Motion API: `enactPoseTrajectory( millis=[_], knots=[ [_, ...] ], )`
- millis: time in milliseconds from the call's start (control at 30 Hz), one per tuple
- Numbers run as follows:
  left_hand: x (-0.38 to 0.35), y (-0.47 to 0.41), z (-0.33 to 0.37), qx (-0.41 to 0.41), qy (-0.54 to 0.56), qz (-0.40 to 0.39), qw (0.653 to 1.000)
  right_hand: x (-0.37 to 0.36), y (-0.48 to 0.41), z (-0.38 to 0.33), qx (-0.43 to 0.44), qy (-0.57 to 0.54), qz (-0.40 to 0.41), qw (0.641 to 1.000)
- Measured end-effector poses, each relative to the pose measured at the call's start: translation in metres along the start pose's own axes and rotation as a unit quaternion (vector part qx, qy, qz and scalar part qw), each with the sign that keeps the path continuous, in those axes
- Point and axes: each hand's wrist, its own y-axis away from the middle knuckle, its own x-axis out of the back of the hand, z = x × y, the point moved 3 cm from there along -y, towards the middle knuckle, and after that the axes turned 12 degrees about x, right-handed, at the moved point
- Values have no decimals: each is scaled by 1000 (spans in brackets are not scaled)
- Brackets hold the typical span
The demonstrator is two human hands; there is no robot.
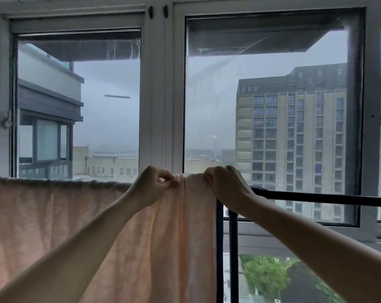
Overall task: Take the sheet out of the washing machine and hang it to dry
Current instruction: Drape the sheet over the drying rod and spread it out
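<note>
A pale peach sheet [54, 215] hangs over the top bar of a black drying rack [316, 199] and drapes down across the lower left of the head view. Its right end is bunched into folds at the middle. My left hand [151, 184] pinches the bunched top edge from the left. My right hand [225, 184] grips the same bunch from the right, just above the rack's corner. The bar under the sheet is hidden by the cloth.
Large white-framed windows [159, 95] stand right behind the rack, with tall buildings outside. The rack's bare top bar runs off to the right. Black upright posts [233, 259] of the rack stand below my right hand.
</note>
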Motion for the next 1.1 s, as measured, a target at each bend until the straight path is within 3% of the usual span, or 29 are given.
enactPoseTrajectory(
  millis=[200, 300, 467, 633, 767, 900, 1100],
  knots=[
    [5, -8, 11, -2, 29, 67, 997, 39, 8, 38, -40, 53, 92, 993],
    [-1, -11, 25, -12, 47, 50, 998, 64, 26, 56, -40, 84, 111, 989],
    [-34, -4, 39, -21, 38, -76, 996, 66, 57, 47, 56, 45, 39, 997],
    [-53, -4, 51, -61, 10, -141, 988, 58, 52, 53, 4, -11, 6, 1000],
    [-54, -4, 56, -98, -4, -118, 988, 47, 46, 50, -28, -36, -64, 997],
    [-50, -6, 53, -86, 5, -104, 991, 44, 40, 44, -54, -76, -36, 995],
    [-53, -11, 51, -83, -9, -70, 994, 40, 38, 35, -77, -50, -47, 995]
  ],
)
